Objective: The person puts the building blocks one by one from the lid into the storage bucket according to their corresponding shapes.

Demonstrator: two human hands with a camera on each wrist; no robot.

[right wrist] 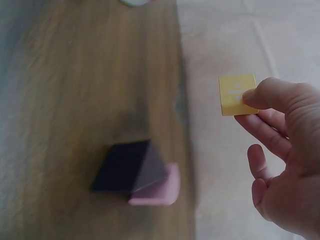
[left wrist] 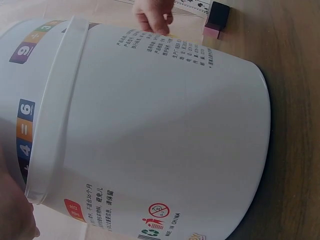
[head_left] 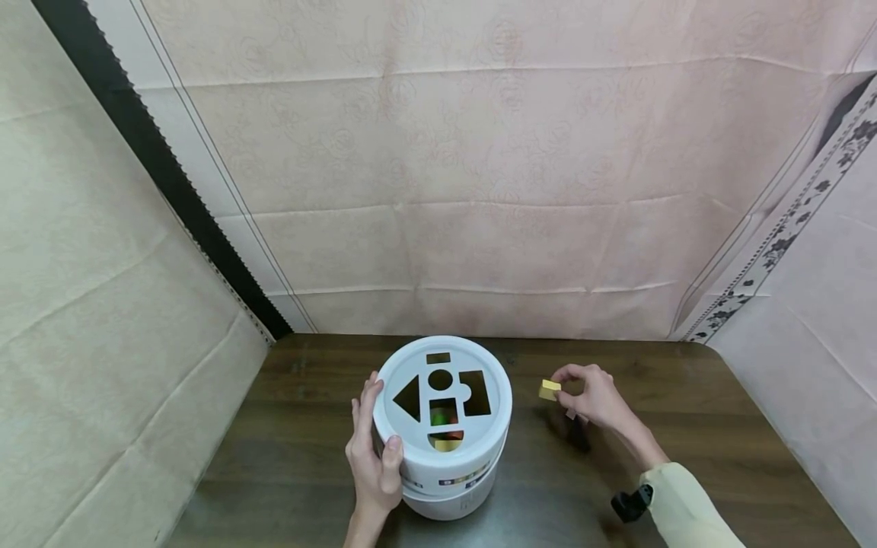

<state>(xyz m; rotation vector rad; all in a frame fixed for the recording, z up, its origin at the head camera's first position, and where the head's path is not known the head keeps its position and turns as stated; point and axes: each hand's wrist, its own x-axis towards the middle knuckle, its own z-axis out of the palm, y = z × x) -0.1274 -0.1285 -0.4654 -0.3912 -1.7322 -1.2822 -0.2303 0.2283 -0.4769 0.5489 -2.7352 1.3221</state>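
A white shape-sorter bucket (head_left: 452,498) stands upright on the table; its white lid (head_left: 411,365) has several cut-out holes, with coloured blocks partly seen inside. My left hand (head_left: 375,457) holds the lid's left side, thumb at the front and fingers along the edge. To the right of the bucket, my right hand (head_left: 594,396) pinches a small yellow block (head_left: 550,390) between thumb and fingers, above the table and apart from the lid. Below that hand lie a black triangular block (right wrist: 125,167) and a pink block (right wrist: 170,187), touching or overlapping in the right wrist view.
The brown wooden table (head_left: 274,472) ends at pale cloth walls (head_left: 479,190) behind and on both sides. A black wrist device (head_left: 632,504) sits at the right sleeve (head_left: 688,506).
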